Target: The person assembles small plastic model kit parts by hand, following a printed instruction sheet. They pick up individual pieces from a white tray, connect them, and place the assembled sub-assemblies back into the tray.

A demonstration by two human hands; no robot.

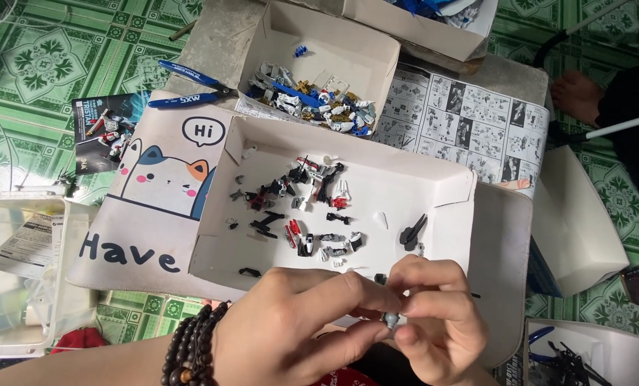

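Observation:
My left hand [291,329], with a dark bead bracelet [191,350] on the wrist, meets my right hand [437,307] at the bottom centre. Together the fingertips pinch a small grey model part [391,319]; most of it is hidden by the fingers. Just beyond the hands lies a shallow white cardboard tray [448,193] with several small black, red, white and grey model pieces [305,207] scattered in it. A second white box [376,64] behind it holds a pile of blue, white and gold pieces [312,100].
Blue-handled nippers [191,86] lie at the upper left on a cat-print mat [155,186]. A printed instruction sheet [469,121] lies to the right, a white box [576,221] beyond it. A clear plastic bin [19,271] stands at the left. Another person's foot [576,93] is at upper right.

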